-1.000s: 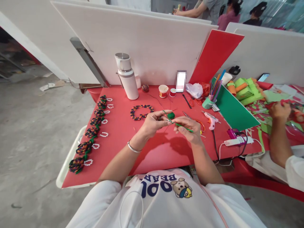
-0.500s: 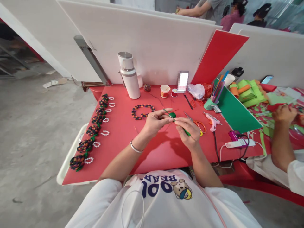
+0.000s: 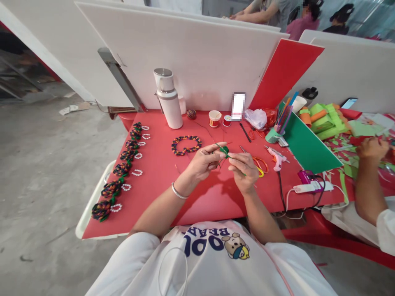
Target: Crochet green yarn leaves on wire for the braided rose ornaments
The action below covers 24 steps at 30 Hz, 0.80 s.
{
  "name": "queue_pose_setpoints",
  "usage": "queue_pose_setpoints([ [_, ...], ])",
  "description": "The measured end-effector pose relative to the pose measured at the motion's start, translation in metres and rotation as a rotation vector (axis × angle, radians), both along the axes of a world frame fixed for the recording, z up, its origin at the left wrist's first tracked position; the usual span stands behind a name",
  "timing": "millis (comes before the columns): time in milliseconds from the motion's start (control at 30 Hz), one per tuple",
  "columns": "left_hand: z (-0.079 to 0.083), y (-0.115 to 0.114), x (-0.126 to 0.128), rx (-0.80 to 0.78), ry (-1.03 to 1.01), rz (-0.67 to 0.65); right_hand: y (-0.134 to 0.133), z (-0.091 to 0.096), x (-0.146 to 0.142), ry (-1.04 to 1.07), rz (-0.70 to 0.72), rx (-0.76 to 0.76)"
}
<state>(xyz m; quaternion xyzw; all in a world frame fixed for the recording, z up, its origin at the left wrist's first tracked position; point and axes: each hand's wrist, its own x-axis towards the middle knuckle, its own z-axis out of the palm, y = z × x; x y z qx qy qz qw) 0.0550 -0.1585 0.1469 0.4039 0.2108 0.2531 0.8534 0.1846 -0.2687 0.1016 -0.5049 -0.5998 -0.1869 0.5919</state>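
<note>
Above the red table, my left hand (image 3: pixel 204 161) is closed on green yarn, its index finger stretched out with a strand over it. A small green yarn ball (image 3: pixel 224 151) shows just beyond the fingertips. My right hand (image 3: pixel 246 172), close beside it, pinches a slim crochet hook; its green handle is mostly hidden in the palm. The fingertips of both hands almost meet at the yarn. Beyond my left hand lies a crocheted multicoloured ring (image 3: pixel 177 151). Orange-handled scissors (image 3: pixel 263 163) rest just past my right hand.
Several yarn rosettes (image 3: pixel 111 188) with bead loops line the table's left edge. A white thermos (image 3: pixel 171 107), paper cup (image 3: pixel 214 119), thread spool (image 3: pixel 227 121) and propped phone (image 3: pixel 238 107) stand behind. To the right are a pink glue gun (image 3: pixel 277 158), power strip (image 3: pixel 304 188) and another person's arm (image 3: pixel 367 181).
My right hand has turned slightly and its fingers have shifted, so less of the green handle shows. My left hand stays in nearly the same place.
</note>
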Motion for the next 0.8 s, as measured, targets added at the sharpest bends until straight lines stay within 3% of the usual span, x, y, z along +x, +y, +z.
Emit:
queue_pose_setpoints([
  [133,0.002,0.003,-0.004,0.023,0.016,-0.010,-0.002,0.005,0.012,0.051,0.095,-0.083],
  [433,0.006,0.002,-0.005,0.014,0.022,-0.030,-0.008,0.007,0.025,0.032,0.223,-0.097],
  [800,0.006,0.006,-0.007,0.078,0.038,0.009,-0.016,0.015,0.035,0.006,0.231,-0.209],
])
